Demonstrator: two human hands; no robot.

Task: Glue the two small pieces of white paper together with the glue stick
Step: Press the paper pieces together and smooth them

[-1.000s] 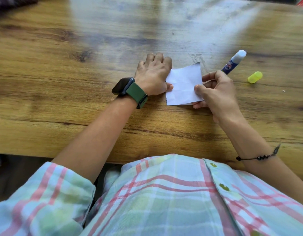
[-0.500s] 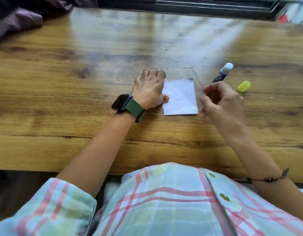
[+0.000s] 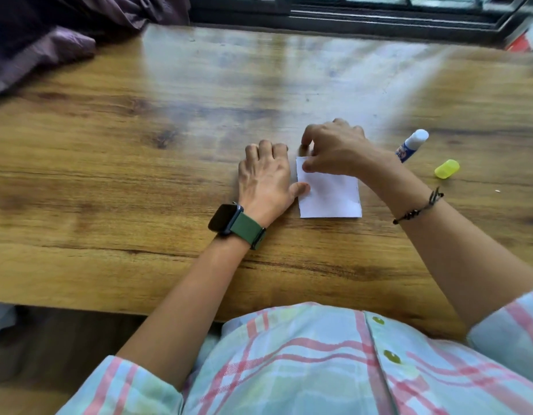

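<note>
A small square of white paper (image 3: 331,199) lies flat on the wooden table (image 3: 139,190); I cannot tell whether a second piece lies under it. My left hand (image 3: 266,178) rests flat beside the paper's left edge, thumb tip touching it. My right hand (image 3: 337,151) reaches over the paper's far edge, its fingertips pressing down on the top left corner. The glue stick (image 3: 411,145), white-topped with a blue label, lies uncapped on the table to the right of my right wrist. Its yellow cap (image 3: 446,168) lies further right.
A purple cloth (image 3: 49,40) is heaped at the table's far left corner. A dark window frame (image 3: 349,16) runs along the far edge. The near table edge is just in front of my plaid shirt (image 3: 319,369).
My right hand has moved from the paper's right edge up and leftward over its far edge, now pressing the top left corner. My left hand stays at the left edge. The camera tilted upward.
</note>
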